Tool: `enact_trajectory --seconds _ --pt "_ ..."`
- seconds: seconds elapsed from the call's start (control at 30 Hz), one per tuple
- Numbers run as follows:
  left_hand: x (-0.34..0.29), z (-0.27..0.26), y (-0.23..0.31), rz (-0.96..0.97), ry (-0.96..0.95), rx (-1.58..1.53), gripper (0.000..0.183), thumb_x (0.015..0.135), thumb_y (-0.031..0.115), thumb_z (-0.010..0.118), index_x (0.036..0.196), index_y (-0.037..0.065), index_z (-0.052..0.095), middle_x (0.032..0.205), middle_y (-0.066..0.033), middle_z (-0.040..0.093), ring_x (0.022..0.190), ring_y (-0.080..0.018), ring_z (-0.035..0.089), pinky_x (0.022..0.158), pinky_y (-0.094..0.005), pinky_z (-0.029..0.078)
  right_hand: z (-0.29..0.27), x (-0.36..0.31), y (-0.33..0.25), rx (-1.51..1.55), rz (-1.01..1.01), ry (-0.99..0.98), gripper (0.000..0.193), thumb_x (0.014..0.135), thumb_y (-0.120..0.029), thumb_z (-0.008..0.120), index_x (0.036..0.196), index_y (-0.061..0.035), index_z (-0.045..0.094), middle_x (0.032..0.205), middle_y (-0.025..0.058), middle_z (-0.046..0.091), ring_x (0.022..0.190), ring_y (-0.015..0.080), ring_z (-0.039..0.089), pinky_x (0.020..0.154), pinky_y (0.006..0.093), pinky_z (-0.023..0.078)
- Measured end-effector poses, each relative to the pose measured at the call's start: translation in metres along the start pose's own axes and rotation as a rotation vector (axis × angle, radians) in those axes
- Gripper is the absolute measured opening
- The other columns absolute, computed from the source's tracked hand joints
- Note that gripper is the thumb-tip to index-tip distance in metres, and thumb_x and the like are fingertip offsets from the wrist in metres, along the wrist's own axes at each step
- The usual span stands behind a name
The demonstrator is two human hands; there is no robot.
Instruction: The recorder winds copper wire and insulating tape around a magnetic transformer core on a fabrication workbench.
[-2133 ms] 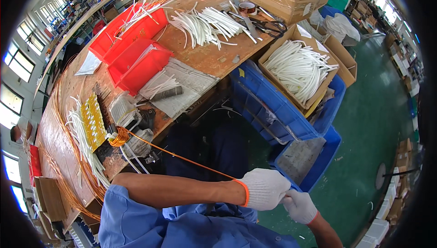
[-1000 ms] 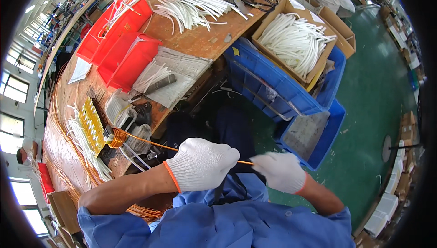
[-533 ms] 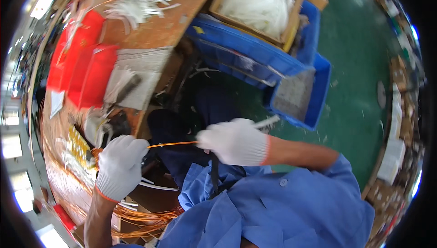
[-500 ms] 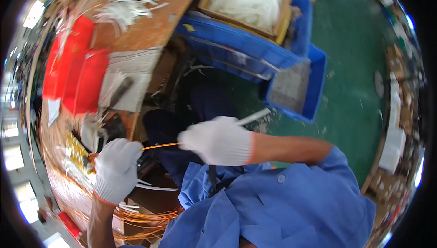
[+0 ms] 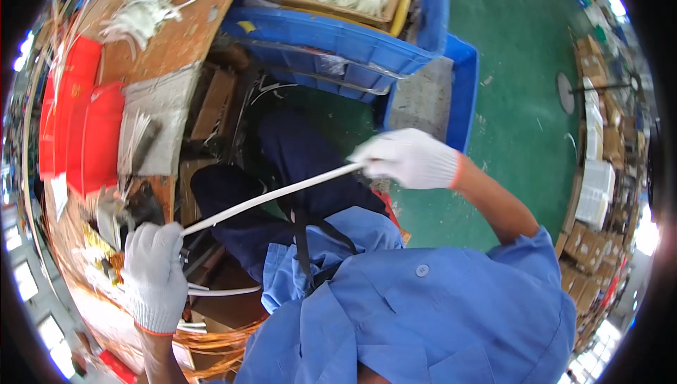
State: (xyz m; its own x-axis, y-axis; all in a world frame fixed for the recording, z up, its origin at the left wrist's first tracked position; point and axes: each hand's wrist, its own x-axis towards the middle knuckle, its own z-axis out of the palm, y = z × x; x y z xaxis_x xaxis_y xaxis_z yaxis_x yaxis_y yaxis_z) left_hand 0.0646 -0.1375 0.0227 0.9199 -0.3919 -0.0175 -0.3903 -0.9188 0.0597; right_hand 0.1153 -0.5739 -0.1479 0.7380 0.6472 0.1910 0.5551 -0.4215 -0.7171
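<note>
A long white tube (image 5: 275, 196) stretches across my lap between my two gloved hands, sloping up to the right. My left hand (image 5: 154, 275), in a white knit glove, is closed round its lower end beside the workbench edge. At the upper end my right hand (image 5: 409, 160), gloved the same way and slightly blurred, pinches the tube. No orange-copper wire shows between the hands; whether one runs inside the tube is hidden. Another white tube (image 5: 226, 291) sticks out below my left hand. Coiled copper-coloured wire (image 5: 222, 342) lies beside my left forearm.
The wooden workbench (image 5: 180, 35) on the left carries red bins (image 5: 102, 133) and a pile of white tubes (image 5: 141, 21). Ahead, a large blue crate (image 5: 310, 35) supports a cardboard box (image 5: 321, 7) full of white tubes. A lower blue crate (image 5: 462, 102) stands beside it.
My right hand has moved right and away from my left hand. The wire that showed between them is out of sight, and the white tube now spans the gap.
</note>
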Motion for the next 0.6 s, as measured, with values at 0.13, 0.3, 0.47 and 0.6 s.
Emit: enact_trajectory --seconds 0.13,0.3,0.47,0.6 --pt "0.009 0.002 0.031 0.125 0.309 0.194 0.018 0.089 0.010 0.076 0.107 0.007 0.071 0.091 -0.0111 0.065 0.091 -0.0362 0.067 0.078 -0.0507 0.054 -0.016 -0.028 -0.036 0.113 0.203 -0.216 0.014 0.101 -0.013 0.071 0.103 -0.0070 0.083 0.080 0.0049 0.076 0.066 0.0253 0.070 0.064 0.0377 0.056" --pt "-0.048 0.044 0.100 -0.298 -0.209 -0.885 0.052 0.102 0.039 0.080 0.138 0.002 0.071 0.095 -0.0131 0.079 0.095 -0.0291 0.079 0.086 -0.0440 0.064 -0.022 -0.029 -0.068 0.382 0.598 -0.746 0.013 0.100 -0.019 0.076 0.099 -0.0095 0.084 0.079 0.0015 0.077 0.064 0.0143 0.071 0.062 0.0339 0.058" --pt "-0.037 0.084 0.137 -0.745 0.389 -2.111 0.043 0.121 0.043 0.051 0.132 0.003 0.063 0.088 -0.0062 0.065 0.080 -0.0237 0.070 0.085 -0.0460 0.062 0.004 -0.044 -0.064 0.187 -0.101 -0.926 0.014 0.091 -0.020 0.075 0.104 -0.0206 0.079 0.092 -0.0022 0.077 0.083 0.0220 0.078 0.067 0.0379 0.060" --pt "-0.023 0.047 0.095 -0.810 0.709 -2.272 0.041 0.121 0.049 0.046 0.101 0.015 0.056 0.068 0.0074 0.031 0.052 -0.0083 0.030 0.048 -0.0304 0.029 0.010 -0.033 -0.088 0.092 0.042 -1.118 0.026 0.089 -0.020 0.076 0.115 -0.0212 0.076 0.098 -0.0016 0.079 0.091 0.0273 0.080 0.072 0.0422 0.062"
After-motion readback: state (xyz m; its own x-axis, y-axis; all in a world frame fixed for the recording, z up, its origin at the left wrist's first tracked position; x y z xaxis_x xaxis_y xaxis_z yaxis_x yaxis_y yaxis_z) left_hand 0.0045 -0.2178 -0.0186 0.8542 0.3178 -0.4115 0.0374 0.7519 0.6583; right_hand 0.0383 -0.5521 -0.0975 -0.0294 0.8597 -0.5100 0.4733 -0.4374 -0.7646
